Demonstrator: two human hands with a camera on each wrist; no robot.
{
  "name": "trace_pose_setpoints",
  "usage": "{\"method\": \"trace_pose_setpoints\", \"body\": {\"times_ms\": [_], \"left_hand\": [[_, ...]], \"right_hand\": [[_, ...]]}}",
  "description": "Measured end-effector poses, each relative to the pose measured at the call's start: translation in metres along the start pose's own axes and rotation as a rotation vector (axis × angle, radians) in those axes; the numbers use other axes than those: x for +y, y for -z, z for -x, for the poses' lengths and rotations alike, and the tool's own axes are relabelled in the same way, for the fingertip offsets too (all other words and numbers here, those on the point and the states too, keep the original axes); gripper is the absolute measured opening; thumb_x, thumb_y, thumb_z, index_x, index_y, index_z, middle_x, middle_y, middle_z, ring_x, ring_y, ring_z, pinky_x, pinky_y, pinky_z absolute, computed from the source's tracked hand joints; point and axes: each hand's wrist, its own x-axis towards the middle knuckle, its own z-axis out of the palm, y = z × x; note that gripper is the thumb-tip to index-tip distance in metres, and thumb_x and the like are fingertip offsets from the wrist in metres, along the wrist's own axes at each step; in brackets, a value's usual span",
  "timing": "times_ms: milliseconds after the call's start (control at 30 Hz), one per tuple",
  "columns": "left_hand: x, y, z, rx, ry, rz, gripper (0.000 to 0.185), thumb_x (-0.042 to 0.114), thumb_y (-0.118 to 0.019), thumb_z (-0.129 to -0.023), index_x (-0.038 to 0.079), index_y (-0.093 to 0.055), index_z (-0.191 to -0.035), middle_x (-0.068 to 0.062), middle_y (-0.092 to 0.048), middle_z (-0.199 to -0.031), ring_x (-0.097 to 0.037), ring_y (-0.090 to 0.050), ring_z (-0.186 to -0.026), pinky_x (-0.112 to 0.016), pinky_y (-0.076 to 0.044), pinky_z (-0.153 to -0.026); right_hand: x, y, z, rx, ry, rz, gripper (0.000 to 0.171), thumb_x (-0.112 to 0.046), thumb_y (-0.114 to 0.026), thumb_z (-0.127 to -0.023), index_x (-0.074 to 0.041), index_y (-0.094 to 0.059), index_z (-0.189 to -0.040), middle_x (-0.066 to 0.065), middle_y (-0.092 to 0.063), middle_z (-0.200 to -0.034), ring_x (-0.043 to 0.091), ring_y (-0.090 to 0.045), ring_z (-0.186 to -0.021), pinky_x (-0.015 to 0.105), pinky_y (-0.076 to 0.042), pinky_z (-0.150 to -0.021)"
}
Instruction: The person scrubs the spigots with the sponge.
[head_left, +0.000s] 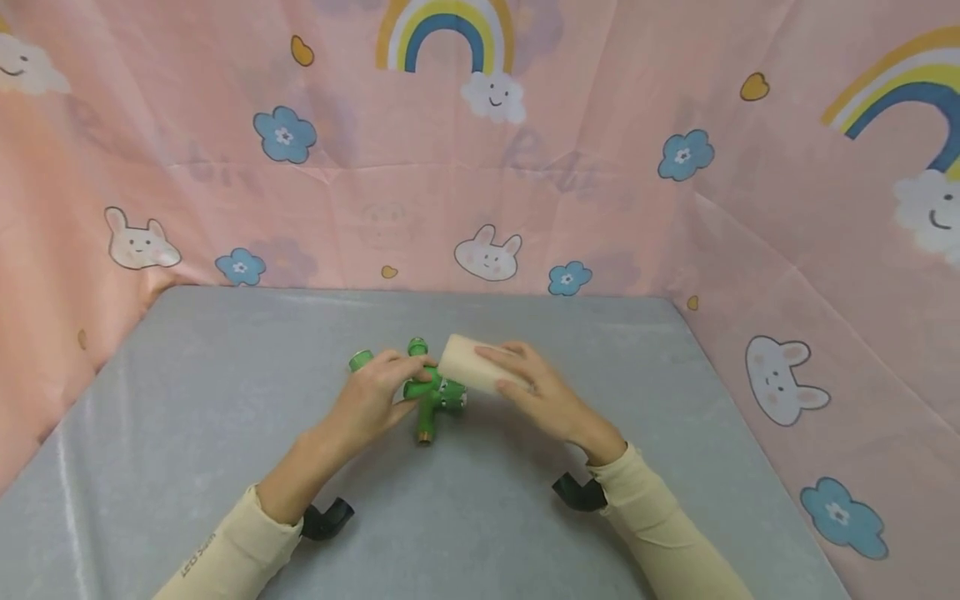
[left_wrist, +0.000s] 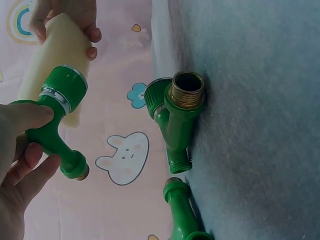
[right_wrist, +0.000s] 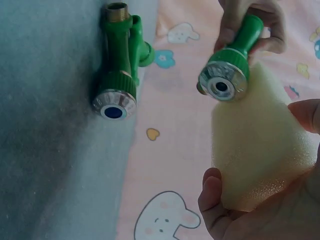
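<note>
My left hand (head_left: 401, 385) grips a green plastic tap (head_left: 435, 389) by its stem, lifted a little above the grey table. In the left wrist view the same tap (left_wrist: 56, 122) shows its silver-ringed head against a cream sponge (left_wrist: 50, 55). That sponge (head_left: 474, 365) is held in my right hand (head_left: 517, 371) and touches the tap's head. The right wrist view has the sponge (right_wrist: 255, 150) below the tap's open head (right_wrist: 222, 82). Two more green taps lie on the table, one with a brass thread (left_wrist: 187, 91) and another (left_wrist: 182, 215) beside it.
A grey cloth covers the table (head_left: 187, 433). Pink sheets printed with rabbits and rainbows (head_left: 600, 167) wall in the back and both sides. A lying tap (head_left: 426, 421) sits just under my hands, with a green cap (head_left: 361, 360) to the left.
</note>
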Motion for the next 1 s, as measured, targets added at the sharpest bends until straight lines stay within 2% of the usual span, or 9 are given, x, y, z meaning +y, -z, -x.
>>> {"method": "trace_pose_setpoints", "body": {"times_ms": [233, 467, 633, 700, 767, 833, 1000], "left_hand": [[-0.004, -0.002, 0.002, 0.043, 0.002, 0.042, 0.041, -0.003, -0.087, -0.073, 0.007, -0.072, -0.110, -0.003, -0.076, -0.098, -0.020, -0.067, -0.094, -0.034, -0.060, -0.077], [-0.010, 0.003, 0.003, 0.079, 0.095, 0.083, 0.031, -0.003, -0.084, -0.076, 0.008, -0.071, -0.102, -0.006, -0.075, -0.107, -0.023, -0.068, -0.095, -0.041, -0.060, -0.078], [-0.008, 0.004, 0.003, 0.077, 0.105, 0.109, 0.025, -0.003, -0.083, -0.077, 0.007, -0.068, -0.094, -0.006, -0.077, -0.110, -0.025, -0.069, -0.094, -0.041, -0.060, -0.077], [-0.008, 0.002, 0.003, 0.064, 0.109, 0.124, 0.025, -0.002, -0.084, -0.077, 0.008, -0.068, -0.094, -0.005, -0.077, -0.111, -0.025, -0.069, -0.095, -0.040, -0.060, -0.078], [-0.007, 0.000, 0.003, 0.058, 0.112, 0.141, 0.026, -0.002, -0.084, -0.076, 0.008, -0.068, -0.095, -0.006, -0.077, -0.109, -0.024, -0.069, -0.095, -0.038, -0.060, -0.078], [-0.007, -0.002, 0.002, 0.065, 0.115, 0.180, 0.027, -0.003, -0.084, -0.075, 0.006, -0.068, -0.095, -0.008, -0.077, -0.107, -0.025, -0.071, -0.096, -0.036, -0.062, -0.078], [-0.010, -0.004, 0.000, 0.080, 0.152, 0.376, 0.026, -0.010, -0.079, -0.078, -0.001, -0.062, -0.096, -0.017, -0.076, -0.109, -0.032, -0.074, -0.102, -0.032, -0.064, -0.080]], "right_hand": [[-0.001, 0.001, -0.001, -0.011, -0.026, -0.016, 0.046, -0.015, -0.052, -0.102, -0.018, -0.053, -0.148, 0.021, -0.042, -0.149, 0.034, -0.052, -0.113, 0.036, -0.049, -0.084], [0.002, 0.014, 0.002, -0.017, -0.072, -0.021, 0.046, -0.013, -0.051, -0.102, -0.019, -0.054, -0.148, 0.019, -0.043, -0.148, 0.034, -0.052, -0.117, 0.037, -0.047, -0.090], [0.003, 0.021, 0.002, 0.039, -0.063, -0.033, 0.046, -0.014, -0.051, -0.103, -0.018, -0.053, -0.148, 0.020, -0.043, -0.147, 0.035, -0.051, -0.116, 0.038, -0.046, -0.090], [0.002, 0.017, 0.001, 0.061, -0.059, -0.031, 0.046, -0.016, -0.050, -0.104, -0.020, -0.051, -0.150, 0.019, -0.043, -0.148, 0.035, -0.051, -0.116, 0.038, -0.046, -0.089], [0.000, 0.010, 0.000, 0.047, -0.048, -0.043, 0.046, -0.019, -0.048, -0.105, -0.022, -0.048, -0.152, 0.019, -0.042, -0.148, 0.034, -0.050, -0.117, 0.038, -0.046, -0.089], [-0.002, 0.002, -0.001, 0.026, -0.031, -0.067, 0.047, -0.020, -0.045, -0.107, -0.022, -0.045, -0.153, 0.019, -0.043, -0.147, 0.034, -0.050, -0.117, 0.037, -0.046, -0.089], [-0.004, -0.004, -0.001, 0.002, -0.014, -0.161, 0.047, -0.015, -0.042, -0.107, -0.016, -0.045, -0.153, 0.022, -0.047, -0.142, 0.033, -0.049, -0.114, 0.037, -0.046, -0.089]]}}
